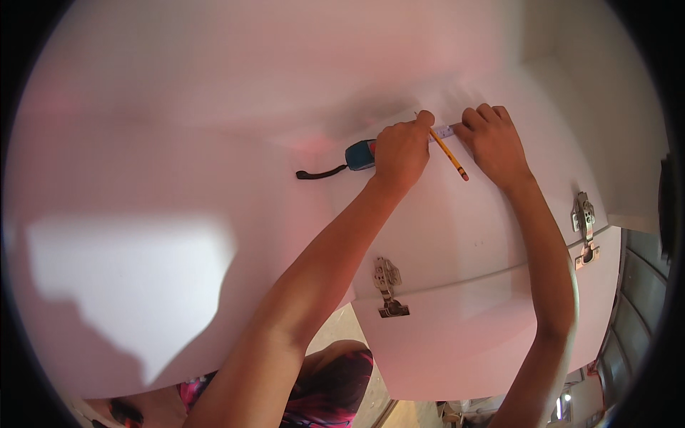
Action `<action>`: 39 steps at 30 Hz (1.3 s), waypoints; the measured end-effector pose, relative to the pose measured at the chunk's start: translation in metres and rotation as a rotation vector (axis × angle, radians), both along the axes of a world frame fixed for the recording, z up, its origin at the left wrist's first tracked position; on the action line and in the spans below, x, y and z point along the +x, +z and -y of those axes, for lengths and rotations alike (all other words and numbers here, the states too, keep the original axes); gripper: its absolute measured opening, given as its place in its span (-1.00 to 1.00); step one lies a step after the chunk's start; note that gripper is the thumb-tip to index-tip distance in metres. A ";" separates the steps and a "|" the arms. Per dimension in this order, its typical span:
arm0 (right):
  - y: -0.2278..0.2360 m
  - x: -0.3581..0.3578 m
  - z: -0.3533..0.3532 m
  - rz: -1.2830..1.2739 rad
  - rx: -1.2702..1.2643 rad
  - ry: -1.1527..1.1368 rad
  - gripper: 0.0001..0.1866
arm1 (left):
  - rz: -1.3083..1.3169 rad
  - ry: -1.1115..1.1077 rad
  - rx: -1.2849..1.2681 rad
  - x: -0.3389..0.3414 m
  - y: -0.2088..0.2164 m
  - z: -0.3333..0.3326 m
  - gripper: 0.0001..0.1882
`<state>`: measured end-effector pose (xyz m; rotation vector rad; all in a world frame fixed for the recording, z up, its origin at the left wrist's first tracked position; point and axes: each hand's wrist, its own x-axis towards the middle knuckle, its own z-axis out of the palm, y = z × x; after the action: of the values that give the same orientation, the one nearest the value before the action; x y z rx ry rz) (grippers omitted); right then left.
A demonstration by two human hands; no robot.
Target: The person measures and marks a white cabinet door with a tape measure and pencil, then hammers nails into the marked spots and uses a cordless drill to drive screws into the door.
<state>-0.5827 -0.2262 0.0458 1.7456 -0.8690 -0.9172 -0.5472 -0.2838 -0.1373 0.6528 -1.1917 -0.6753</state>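
Our left hand [403, 151] is curling nearly closed, its thumb pinning a yellow pencil [448, 153] that is slanting down to the right, eraser end lowest. That same hand is covering part of a blue and red tape measure [359, 155]; its palm side is hidden, so we cannot tell how firmly it is gripping the case. Our right hand [497, 146] is standing half bent just beyond, with its thumb meeting the visible end of the pale tape blade [442, 133]; we cannot tell whether its fingers are pinching the blade or only pressing it.

The blade is bridging the gap between our hands, and the case is sitting just left of the left hand, with a black strap [321, 174] trailing leftward. All of this is lying against a pinkish-white panel [457, 228]. Below our hands, two metal hinges, one nearer the left [386, 282] and one farther right [585, 214], are joining that panel to a white door [464, 342]. Well to the left, a bright patch of light [143, 278] is falling on a white surface.
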 end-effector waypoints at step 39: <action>-0.064 0.003 -0.033 0.065 -0.299 -0.186 -0.42 | -0.855 -0.866 0.266 0.025 0.016 0.013 -0.71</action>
<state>-0.5796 -0.1930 -0.0182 1.4613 -1.1632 -0.8054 -0.5219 -0.2972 -0.1212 -0.0247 -0.5238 -1.6598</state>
